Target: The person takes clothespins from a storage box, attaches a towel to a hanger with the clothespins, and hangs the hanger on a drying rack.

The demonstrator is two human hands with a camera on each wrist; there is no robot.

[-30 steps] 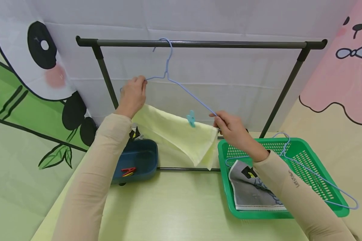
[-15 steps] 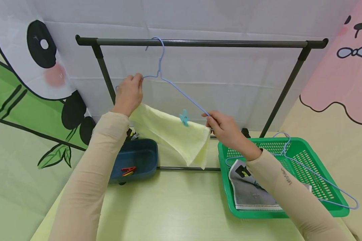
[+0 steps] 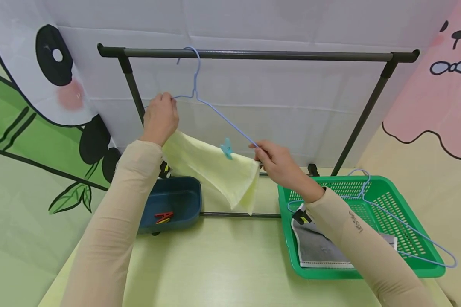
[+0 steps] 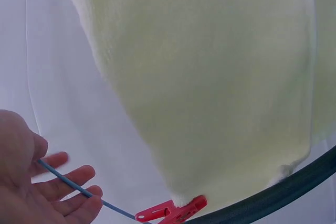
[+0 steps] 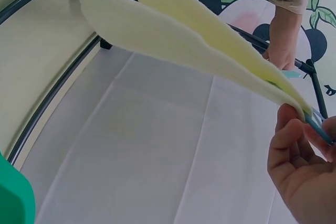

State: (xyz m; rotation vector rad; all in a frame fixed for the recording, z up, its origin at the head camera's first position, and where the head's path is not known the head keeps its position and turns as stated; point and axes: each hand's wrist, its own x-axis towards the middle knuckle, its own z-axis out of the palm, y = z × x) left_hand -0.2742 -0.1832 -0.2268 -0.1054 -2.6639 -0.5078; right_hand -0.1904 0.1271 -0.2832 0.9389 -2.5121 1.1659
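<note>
A blue wire clothes hanger (image 3: 223, 119) hooks over the dark bar, tilted lower on its right side. Draped on it is a pale yellow cloth (image 3: 211, 166), with a teal clothespin (image 3: 226, 149) on its upper edge. In the left wrist view a red clothespin (image 4: 181, 211) grips a cloth corner. My left hand (image 3: 161, 118) holds the hanger's left arm, and the wire crosses its fingers (image 4: 73, 188) in the left wrist view. My right hand (image 3: 278, 164) pinches the hanger's right end beside the cloth corner, as the right wrist view shows thumb and fingers (image 5: 294, 145) there.
The dark rack bar (image 3: 292, 55) spans the back on slanted posts. A blue bin (image 3: 188, 200) with red and yellow clothespins stands left of centre on the table (image 3: 223, 260). At right, a green basket (image 3: 292, 256) holds a grey cloth (image 3: 322, 247) and another blue hanger (image 3: 415, 230).
The hanger has slid left along the bar with the cloth and teal clothespin. Both hands have moved left with it, keeping their hold.
</note>
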